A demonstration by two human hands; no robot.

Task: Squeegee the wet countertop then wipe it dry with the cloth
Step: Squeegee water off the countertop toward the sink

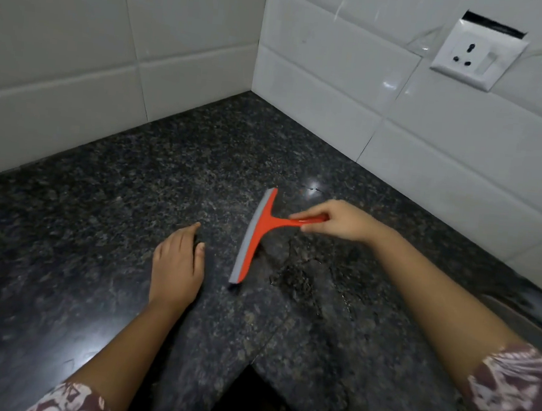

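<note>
An orange squeegee with a grey rubber blade stands on the dark speckled granite countertop near the middle. My right hand grips its orange handle from the right. The blade edge touches the stone, and a film of water lies just right of it. My left hand rests flat on the countertop to the left of the blade, fingers straight and holding nothing. No cloth is in view.
White tiled walls meet in a corner behind the countertop. A white wall socket sits on the right wall. A metal sink rim shows at the far right. The counter's inner corner edge lies near my body.
</note>
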